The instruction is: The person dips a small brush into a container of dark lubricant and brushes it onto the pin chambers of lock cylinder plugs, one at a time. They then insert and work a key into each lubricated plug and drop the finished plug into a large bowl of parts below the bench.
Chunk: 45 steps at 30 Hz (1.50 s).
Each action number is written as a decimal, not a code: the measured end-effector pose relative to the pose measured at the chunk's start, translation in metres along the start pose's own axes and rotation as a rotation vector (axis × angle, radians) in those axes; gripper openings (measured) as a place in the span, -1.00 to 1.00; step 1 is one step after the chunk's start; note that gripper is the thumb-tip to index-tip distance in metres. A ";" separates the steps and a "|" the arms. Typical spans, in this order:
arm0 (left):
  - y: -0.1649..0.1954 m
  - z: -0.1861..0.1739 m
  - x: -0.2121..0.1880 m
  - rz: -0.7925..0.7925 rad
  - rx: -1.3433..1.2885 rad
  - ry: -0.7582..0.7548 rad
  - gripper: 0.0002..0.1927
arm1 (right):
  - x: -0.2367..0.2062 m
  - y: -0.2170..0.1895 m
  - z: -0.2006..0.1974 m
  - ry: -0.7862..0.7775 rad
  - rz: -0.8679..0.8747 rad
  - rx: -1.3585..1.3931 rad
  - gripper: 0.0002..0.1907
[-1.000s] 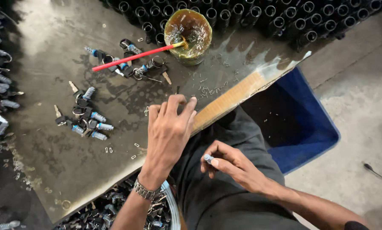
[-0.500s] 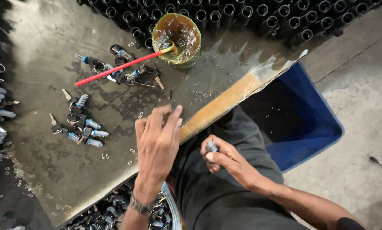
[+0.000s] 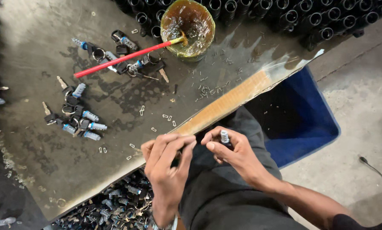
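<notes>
Gripping a small lock cylinder (image 3: pixel 225 136) upright between fingertips, the right hand (image 3: pixel 235 153) hovers over the lap, just beside the table (image 3: pixel 37 170) edge. The left hand (image 3: pixel 167 164) is close beside it, fingers curled down at the edge; whether they pinch anything I cannot tell. On the table lie keys and cylinders (image 3: pixel 78 121), scattered small clips (image 3: pixel 167 117), a red stick (image 3: pixel 122 58) leaning into a grease tub (image 3: pixel 188 27). A blue bin (image 3: pixel 304 123) stands at right.

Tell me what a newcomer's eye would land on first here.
Probably the round tub of amber grease at the top of the stained metal bench, with a red stick leaning out of it. Next, the right hand pinching a small silver lock cylinder beside the left hand.
</notes>
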<state>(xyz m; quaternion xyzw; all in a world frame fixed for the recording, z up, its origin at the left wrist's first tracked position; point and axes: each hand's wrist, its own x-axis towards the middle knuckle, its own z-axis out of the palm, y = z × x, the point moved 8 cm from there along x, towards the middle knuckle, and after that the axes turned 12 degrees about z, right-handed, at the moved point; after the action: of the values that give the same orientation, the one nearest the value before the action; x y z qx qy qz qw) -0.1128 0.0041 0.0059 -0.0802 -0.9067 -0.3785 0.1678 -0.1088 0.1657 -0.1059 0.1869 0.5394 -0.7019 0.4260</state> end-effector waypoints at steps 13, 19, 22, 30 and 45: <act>0.006 0.006 -0.009 -0.148 -0.131 0.104 -0.77 | 0.000 -0.024 -0.005 -0.025 -0.003 -0.077 -0.81; 0.010 0.006 -0.004 -0.073 -0.072 0.082 -0.80 | 0.000 -0.024 -0.009 0.034 -0.027 -0.088 -0.87; 0.009 0.010 -0.005 -0.094 -0.121 0.042 -0.84 | -0.007 -0.030 -0.010 0.134 -0.116 -0.205 -0.92; -0.012 0.025 -0.015 -0.330 -0.333 0.043 -0.94 | -0.029 -0.080 0.018 0.382 -0.705 -0.680 -0.87; -0.027 0.018 -0.027 -0.368 -0.523 0.169 -0.87 | -0.010 -0.091 -0.010 0.374 -0.440 -0.488 -0.80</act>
<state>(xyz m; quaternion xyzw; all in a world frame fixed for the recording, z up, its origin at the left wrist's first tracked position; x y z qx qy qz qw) -0.0994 -0.0025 -0.0343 0.0762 -0.7608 -0.6279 0.1452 -0.1773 0.1840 -0.0477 0.0845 0.7864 -0.5812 0.1914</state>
